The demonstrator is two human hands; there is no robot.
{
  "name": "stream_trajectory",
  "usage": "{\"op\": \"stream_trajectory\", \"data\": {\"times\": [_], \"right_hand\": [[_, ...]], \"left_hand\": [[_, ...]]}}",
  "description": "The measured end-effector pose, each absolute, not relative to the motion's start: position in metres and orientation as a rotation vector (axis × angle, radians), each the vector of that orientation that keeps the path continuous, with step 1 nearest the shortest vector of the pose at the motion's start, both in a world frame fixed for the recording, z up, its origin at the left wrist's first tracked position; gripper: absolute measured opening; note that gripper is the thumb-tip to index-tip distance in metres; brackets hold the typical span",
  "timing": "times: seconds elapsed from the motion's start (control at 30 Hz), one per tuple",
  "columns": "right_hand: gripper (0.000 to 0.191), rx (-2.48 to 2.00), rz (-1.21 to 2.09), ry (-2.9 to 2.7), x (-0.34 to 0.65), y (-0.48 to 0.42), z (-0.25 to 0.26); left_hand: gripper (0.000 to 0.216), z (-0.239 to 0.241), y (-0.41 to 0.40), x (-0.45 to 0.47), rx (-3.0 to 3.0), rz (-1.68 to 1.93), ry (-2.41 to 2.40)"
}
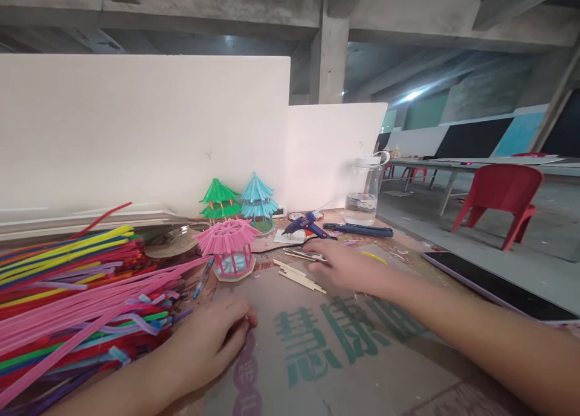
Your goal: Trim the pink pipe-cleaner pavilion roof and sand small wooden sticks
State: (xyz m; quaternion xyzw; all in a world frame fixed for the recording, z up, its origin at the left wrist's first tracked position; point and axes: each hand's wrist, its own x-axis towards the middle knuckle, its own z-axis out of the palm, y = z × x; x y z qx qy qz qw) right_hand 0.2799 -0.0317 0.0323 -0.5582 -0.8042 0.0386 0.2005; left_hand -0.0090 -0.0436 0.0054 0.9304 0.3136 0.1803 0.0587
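My left hand (pixel 216 336) rests palm down on the printed brown board (pixel 308 319), its fingers loosely curled with nothing visible in them. My right hand (pixel 338 265) reaches over the board with its fingers apart, by several pale thin wooden sticks (pixel 296 276) and a slim metal tool (pixel 301 254) that it partly hides. Just beyond my left hand stands a small pavilion model (pixel 229 247) with a pink fuzzy-stem roof and pink posts. Behind it are a green tiered model (pixel 220 200) and a light blue tiered model (pixel 258 201).
Many coloured pipe cleaners (pixel 86 307) heap up at the left. Toward the back lie a blue glue gun (pixel 307 224) and a dark blue utility knife (pixel 360 230), near a water jug (pixel 362 192). A phone or tablet (pixel 498 286) lies right. A red chair (pixel 502 192) stands beyond.
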Motion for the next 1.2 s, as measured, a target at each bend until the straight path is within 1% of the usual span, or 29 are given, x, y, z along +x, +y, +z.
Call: {"op": "stream_trajectory", "data": {"times": [0.1,0.17,0.27,0.33,0.4,0.5,0.57,0.7,0.87,1.03,1.2], "right_hand": [[0.033,-1.738,0.171,-2.157,0.294,-0.028,0.045],[0.029,-1.788,0.182,-2.146,0.299,-0.025,0.044],[0.025,-1.740,0.073,-2.214,0.298,-0.021,0.033],[0.027,-1.659,-0.015,-2.257,0.296,-0.018,0.023],[0.032,-1.561,-0.069,-2.276,0.294,-0.016,0.014],[0.041,-1.452,-0.102,-2.317,0.292,-0.012,0.005],[0.043,-1.408,-0.094,-2.348,0.291,-0.010,0.002],[0.040,-1.348,-0.038,-2.324,0.290,-0.007,0.000],[0.032,-1.406,0.010,-2.251,0.290,-0.010,0.002],[0.040,-1.444,-0.010,-2.239,0.287,-0.012,0.003],[0.040,-1.392,-0.044,-2.317,0.287,-0.012,0.003]], "left_hand": [[0.021,0.004,-0.042,-0.010,2.814,0.537,0.969],[0.021,0.003,-0.042,-0.010,2.808,0.543,0.975],[0.021,0.003,-0.042,-0.010,2.795,0.565,0.972],[0.021,0.003,-0.042,-0.011,2.790,0.568,0.971],[0.021,0.003,-0.042,-0.011,2.794,0.567,0.970],[0.021,0.003,-0.042,-0.011,2.813,0.573,0.975],[0.021,0.003,-0.043,-0.011,2.819,0.584,0.975],[0.020,0.004,-0.042,-0.010,2.821,0.607,0.966],[0.020,0.004,-0.040,-0.011,2.818,0.581,0.982],[0.020,0.003,-0.040,-0.012,2.821,0.588,0.985],[0.021,0.004,-0.041,-0.012,2.826,0.595,0.994]]}}
